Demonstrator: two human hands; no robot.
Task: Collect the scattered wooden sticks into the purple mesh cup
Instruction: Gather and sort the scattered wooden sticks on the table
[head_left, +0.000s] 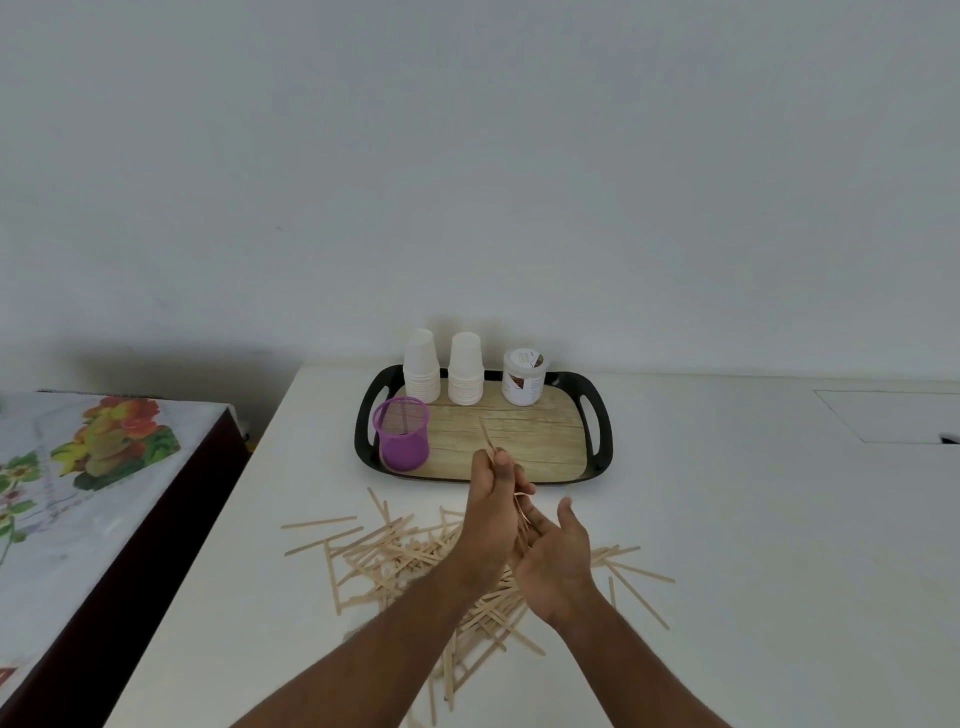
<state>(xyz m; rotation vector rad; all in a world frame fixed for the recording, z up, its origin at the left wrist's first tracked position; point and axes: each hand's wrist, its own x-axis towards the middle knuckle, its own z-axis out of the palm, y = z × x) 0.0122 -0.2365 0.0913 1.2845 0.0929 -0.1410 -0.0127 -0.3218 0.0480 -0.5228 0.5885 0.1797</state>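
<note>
Left hand (491, 512) clamped on sticks (511, 499) w/ right hand (553, 561) fingers relaxed, cupping them; purple cup (402, 441) on tray (597, 415), pile (395, 556) below.

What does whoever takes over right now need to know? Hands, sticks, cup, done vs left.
Left hand: grips a bundle of wooden sticks, tips poking up over the tray.
Right hand: cupped against the lower end of the same bundle, thumb up; whether it actually grips is hard to tell.
Purple mesh cup: upright on the front-left corner of the black tray; no sticks visible inside.
Done: one bundle gathered, not yet in the cup.
Left: drop the bundle into the cup, then clear the scattered pile on the white table.
</note>
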